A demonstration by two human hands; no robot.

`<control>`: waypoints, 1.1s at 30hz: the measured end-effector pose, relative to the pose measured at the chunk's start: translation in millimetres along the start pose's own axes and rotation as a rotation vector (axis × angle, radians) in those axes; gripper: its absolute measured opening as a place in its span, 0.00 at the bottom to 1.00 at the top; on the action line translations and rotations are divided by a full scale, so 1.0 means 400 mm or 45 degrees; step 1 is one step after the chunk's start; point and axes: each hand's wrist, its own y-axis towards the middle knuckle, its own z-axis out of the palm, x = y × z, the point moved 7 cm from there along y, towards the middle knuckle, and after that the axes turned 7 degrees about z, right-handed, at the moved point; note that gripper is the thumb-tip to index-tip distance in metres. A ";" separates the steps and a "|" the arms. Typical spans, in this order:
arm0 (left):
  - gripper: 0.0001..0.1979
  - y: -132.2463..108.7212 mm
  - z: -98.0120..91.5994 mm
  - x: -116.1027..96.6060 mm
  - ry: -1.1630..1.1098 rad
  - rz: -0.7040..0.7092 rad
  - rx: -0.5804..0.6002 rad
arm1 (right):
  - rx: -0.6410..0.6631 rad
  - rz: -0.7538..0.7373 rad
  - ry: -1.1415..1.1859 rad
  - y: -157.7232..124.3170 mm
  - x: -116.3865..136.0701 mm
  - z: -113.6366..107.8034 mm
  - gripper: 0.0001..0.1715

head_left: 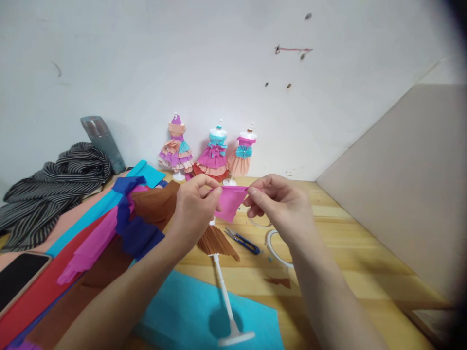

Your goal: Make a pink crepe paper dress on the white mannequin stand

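A small piece of pink crepe paper (pixel 231 204) hangs stretched between my two hands above the table. My left hand (pixel 199 199) pinches its upper left corner, and my right hand (pixel 275 199) pinches the upper right one. The top edge looks folded or creased. Below it lies a miniature white dress stand (pixel 223 282) with a pleated brown paper skirt (pixel 218 243) around it; its upper part is hidden behind the pink piece and my left hand. Blue-handled thread snips (pixel 243 241) rest on the wood just right of the skirt.
Rolls of white tape (pixel 272 243) lie by my right wrist. Three small dressed mannequins (pixel 215 153) stand against the wall. Turquoise paper (pixel 189 306) is spread in front. Coloured paper sheets (pixel 91 243), a phone (pixel 20 282), a striped cloth (pixel 62 180) and a bottle (pixel 104 143) occupy the left.
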 end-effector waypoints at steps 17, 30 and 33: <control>0.06 0.003 -0.018 -0.021 -0.400 0.048 -0.102 | -0.102 -0.277 0.130 -0.020 0.035 -0.027 0.05; 0.06 -0.004 -0.027 -0.041 -0.389 0.135 -0.126 | -0.037 -0.296 0.274 -0.016 0.035 -0.024 0.06; 0.06 -0.007 -0.026 -0.045 -0.404 0.165 -0.150 | -0.036 -0.288 0.293 -0.014 0.033 -0.021 0.06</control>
